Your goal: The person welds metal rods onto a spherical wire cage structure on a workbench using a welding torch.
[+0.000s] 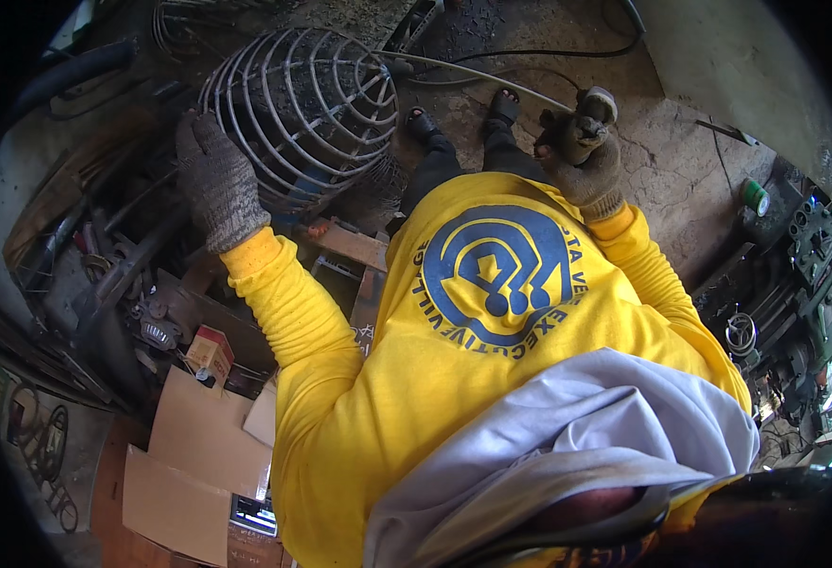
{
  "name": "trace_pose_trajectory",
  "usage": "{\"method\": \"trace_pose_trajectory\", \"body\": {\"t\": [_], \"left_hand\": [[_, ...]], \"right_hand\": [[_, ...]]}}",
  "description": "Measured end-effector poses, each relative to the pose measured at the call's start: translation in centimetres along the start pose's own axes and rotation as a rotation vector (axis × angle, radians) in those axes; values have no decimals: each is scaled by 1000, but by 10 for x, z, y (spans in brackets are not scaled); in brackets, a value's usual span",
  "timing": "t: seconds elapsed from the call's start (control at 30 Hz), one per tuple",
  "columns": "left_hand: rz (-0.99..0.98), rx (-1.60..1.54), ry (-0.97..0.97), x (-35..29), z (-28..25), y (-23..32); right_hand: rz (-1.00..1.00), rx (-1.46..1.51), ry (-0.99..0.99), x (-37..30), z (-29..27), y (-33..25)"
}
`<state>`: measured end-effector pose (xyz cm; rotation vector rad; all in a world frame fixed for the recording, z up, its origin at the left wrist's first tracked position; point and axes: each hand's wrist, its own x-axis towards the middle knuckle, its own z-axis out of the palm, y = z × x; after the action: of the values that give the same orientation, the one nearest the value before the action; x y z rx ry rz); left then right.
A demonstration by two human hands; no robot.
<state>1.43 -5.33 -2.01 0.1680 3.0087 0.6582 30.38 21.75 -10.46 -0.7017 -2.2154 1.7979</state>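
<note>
A round cage of bent metal rods (307, 109) stands at the upper left, its ribs meeting in small rings on its right side. My left hand (215, 180), in a grey knit glove, grips the cage's left edge; part of its fingers is hidden. In my gloved right hand (586, 175) is a welding electrode holder (594, 112), its worn head showing above the fist. A long thin welding rod (477, 72) runs from the holder leftward, its far end at the cage's ringed side. Whether the tip touches the metal I cannot tell.
Dark cables (567, 52) cross the concrete floor beyond my feet. An opened cardboard box (194, 445) and a small carton (210, 352) lie at lower left, near scrap metal. A green can (756, 197) and machine parts (804, 256) are at right.
</note>
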Motion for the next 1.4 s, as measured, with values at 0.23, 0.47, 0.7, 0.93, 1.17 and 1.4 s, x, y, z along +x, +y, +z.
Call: {"method": "trace_pose_trajectory", "body": {"t": [0.23, 0.47, 0.7, 0.93, 1.17, 1.4], "left_hand": [[-66, 18, -52, 3, 2, 3], [-73, 39, -59, 1, -1, 5], [-35, 12, -60, 4, 6, 0], [-34, 45, -55, 2, -1, 4], [-11, 46, -43, 4, 2, 1], [-24, 63, -40, 2, 0, 7]], "right_hand": [[41, 20, 54, -2, 2, 3], [17, -34, 44, 0, 0, -3], [-33, -22, 29, 3, -3, -5], [-10, -37, 43, 2, -2, -11], [-22, -75, 0, 2, -4, -10], [-269, -259, -1, 3, -7, -9]]}}
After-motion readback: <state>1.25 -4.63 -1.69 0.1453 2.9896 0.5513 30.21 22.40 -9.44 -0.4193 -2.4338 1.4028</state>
